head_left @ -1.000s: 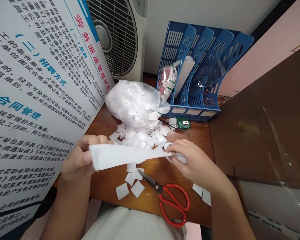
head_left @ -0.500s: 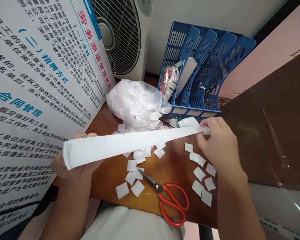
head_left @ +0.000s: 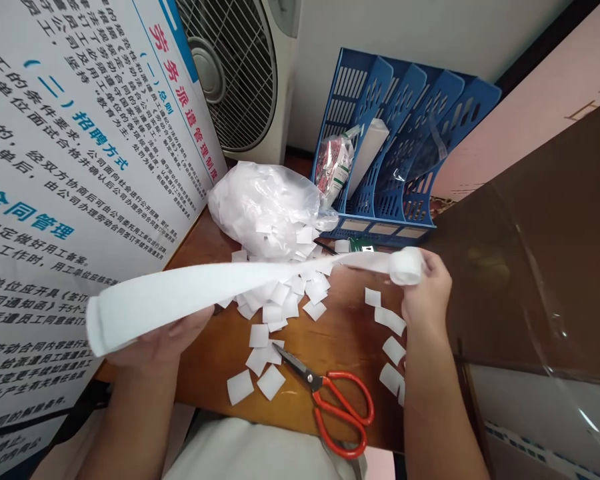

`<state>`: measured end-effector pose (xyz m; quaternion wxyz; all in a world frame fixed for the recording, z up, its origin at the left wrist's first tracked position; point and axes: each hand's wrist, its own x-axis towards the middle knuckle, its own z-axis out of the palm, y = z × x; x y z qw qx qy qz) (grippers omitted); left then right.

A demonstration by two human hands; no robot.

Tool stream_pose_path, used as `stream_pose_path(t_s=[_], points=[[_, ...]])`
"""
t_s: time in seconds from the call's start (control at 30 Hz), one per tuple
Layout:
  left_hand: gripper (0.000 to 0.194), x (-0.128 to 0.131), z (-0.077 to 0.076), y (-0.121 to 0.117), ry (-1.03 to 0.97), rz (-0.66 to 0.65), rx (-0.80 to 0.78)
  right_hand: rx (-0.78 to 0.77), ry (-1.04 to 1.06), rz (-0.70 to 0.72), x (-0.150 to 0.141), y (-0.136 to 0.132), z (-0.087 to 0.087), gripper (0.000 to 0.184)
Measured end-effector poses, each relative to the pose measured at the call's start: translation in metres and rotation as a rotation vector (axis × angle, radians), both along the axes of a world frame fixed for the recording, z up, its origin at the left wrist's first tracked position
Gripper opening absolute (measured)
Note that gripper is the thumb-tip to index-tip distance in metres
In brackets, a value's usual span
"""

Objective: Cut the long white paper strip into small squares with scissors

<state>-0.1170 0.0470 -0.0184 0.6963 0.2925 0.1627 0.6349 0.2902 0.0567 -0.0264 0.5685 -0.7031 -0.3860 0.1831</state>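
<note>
A long white strip (head_left: 220, 287) stretches across the view above a brown wooden desk (head_left: 340, 333). My left hand (head_left: 165, 337) grips the strip's near end from below, fingers curled under it. My right hand (head_left: 427, 293) is closed on a small white roll (head_left: 406, 265) from which the strip unwinds. Below the strip lie several small white cut squares (head_left: 280, 300) and red-handled scissors (head_left: 335, 403), blades shut, untouched.
A clear plastic bag (head_left: 267, 203) full of white squares sits behind the pile. A blue file rack (head_left: 395, 153) stands at the back with packets in it. A fan (head_left: 240, 73) and a printed poster board (head_left: 80, 167) are on the left, and a brown cardboard panel (head_left: 540, 260) on the right.
My hands have moved apart, and the strip has been drawn out much longer from the roll. My right hand moved right from the pile of squares; my left moved down and left.
</note>
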Motion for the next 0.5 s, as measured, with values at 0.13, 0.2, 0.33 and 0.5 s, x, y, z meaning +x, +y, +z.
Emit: stream_pose_path(t_s=[0.13, 0.2, 0.33, 0.5], points=[[0.024, 0.004, 0.001, 0.005, -0.265, -0.246, 0.2, 0.042, 0.457, 0.046, 0.013, 0.001, 0.001, 0.036], [0.018, 0.01, 0.006, 0.005, -0.362, -0.209, 0.143, 0.051, 0.606, 0.051, 0.02, -0.002, 0.004, 0.035], [0.015, 0.02, 0.018, 0.003, -0.45, -0.034, 0.0, 0.071, 0.809, 0.056, 0.022, -0.005, 0.008, 0.039], [0.026, 0.026, 0.027, 0.0, -0.445, 0.033, -0.11, 0.038, 0.923, 0.106, 0.001, -0.002, 0.001, 0.039]])
